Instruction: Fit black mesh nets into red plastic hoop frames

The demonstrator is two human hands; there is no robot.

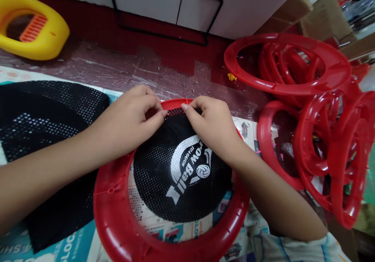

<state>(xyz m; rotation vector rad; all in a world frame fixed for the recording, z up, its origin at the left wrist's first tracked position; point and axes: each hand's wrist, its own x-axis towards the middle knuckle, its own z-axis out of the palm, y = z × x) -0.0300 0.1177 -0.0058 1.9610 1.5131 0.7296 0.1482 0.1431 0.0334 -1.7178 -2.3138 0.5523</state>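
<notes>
A red plastic ring (114,219) lies in front of me on printed sheets. Black mesh fabric (155,168) with a white ball logo lies across its opening, its lower edge loose inside the ring. At the ring's far edge, my left hand (131,117) pinches the mesh edge between thumb and fingers. Close to its right, my right hand (211,125) pinches the same edge, thumb and fingertips together. The fingertips of both hands rest near the ring's far rim.
More black mesh (58,117) lies at the left, under my left forearm. Several red rings (275,137) are heaped at the right. A yellow ring-shaped part (55,35) sits at the back left. A black wire frame (164,33) stands behind, with cardboard boxes (325,18) at the back right.
</notes>
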